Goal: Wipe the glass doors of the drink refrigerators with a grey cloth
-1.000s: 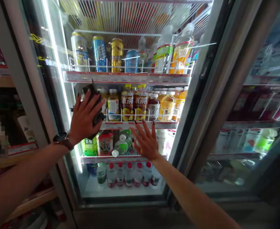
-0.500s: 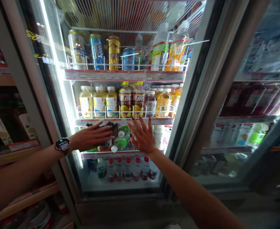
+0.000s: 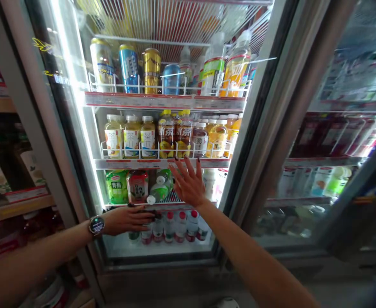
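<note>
My left hand [image 3: 125, 220], with a round watch [image 3: 96, 225] on its wrist, lies with fingers stretched to the right in front of the cooler's lower shelf edge. A dark, cloth-like piece [image 3: 143, 208] shows along its fingers; most of it is hidden beneath the hand. My right hand [image 3: 189, 182] is spread, palm forward, against what looks like the glass cooler door [image 3: 188, 252], and holds nothing. Behind the glass, clear bottles with green labels [image 3: 160, 190] lie between the hands, beside a red-and-dark pack [image 3: 137, 187] and a green pack [image 3: 116, 187].
Tea bottles [image 3: 148, 139] stand on the middle shelf, cans [image 3: 151, 70] above them. Red-capped water bottles [image 3: 181, 224] line the bottom. A metal door frame [image 3: 271, 141] rises at right; a wooden shelf [image 3: 18, 209] with bottles stands at left.
My left hand has moved down with the dark cloth-like piece, from the bottle shelf to its lower edge, uncovering the green and red packs. My right hand stays spread in place.
</note>
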A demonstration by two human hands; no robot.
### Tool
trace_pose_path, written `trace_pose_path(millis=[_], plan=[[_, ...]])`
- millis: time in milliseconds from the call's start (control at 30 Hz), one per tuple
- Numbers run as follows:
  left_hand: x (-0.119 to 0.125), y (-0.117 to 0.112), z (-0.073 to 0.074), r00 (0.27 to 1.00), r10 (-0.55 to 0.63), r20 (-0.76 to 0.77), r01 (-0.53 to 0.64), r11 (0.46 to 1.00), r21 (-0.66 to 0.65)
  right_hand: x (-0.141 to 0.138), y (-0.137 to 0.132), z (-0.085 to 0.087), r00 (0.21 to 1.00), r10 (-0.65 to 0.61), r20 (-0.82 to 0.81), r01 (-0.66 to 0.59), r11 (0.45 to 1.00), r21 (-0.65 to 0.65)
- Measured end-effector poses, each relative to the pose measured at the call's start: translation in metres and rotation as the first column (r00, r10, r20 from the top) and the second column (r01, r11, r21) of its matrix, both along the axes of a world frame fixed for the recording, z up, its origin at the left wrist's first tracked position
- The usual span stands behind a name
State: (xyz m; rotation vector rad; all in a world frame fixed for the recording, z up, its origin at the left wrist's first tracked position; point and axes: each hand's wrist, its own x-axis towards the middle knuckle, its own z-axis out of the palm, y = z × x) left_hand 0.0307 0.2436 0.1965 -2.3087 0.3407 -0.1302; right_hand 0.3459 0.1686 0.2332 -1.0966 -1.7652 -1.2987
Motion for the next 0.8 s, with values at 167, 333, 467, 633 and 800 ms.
trace_pose_path(millis=[167,333,467,633,800], plan=[[0.009,0.005,0.112,0.911,0.146,0.386,-0.144,0.989,-0.033,0.0,0.0,-0.001,1.0,-0.006,-0.006,0.005,1.0,-0.017],[0.039,0.0,0.125,0.683,0.219,0.697,-0.196,0.974,-0.114,0.003,0.002,-0.003,1.0,-0.022,-0.011,0.021,1.0,-0.022],[0.042,-0.011,0.05,0.891,0.139,0.432,-0.123,0.99,-0.065,0.004,0.002,-0.004,1.0,-0.025,-0.016,0.025,0.998,-0.052],[0.019,-0.014,0.03,0.993,-0.013,0.115,0.022,0.997,-0.075,0.003,0.002,-0.004,1.0,-0.015,-0.023,0.014,0.998,-0.058],[0.018,0.001,0.118,0.949,0.048,0.312,-0.037,0.998,-0.044,0.002,0.003,-0.004,1.0,-0.002,-0.023,0.001,0.999,-0.032]])
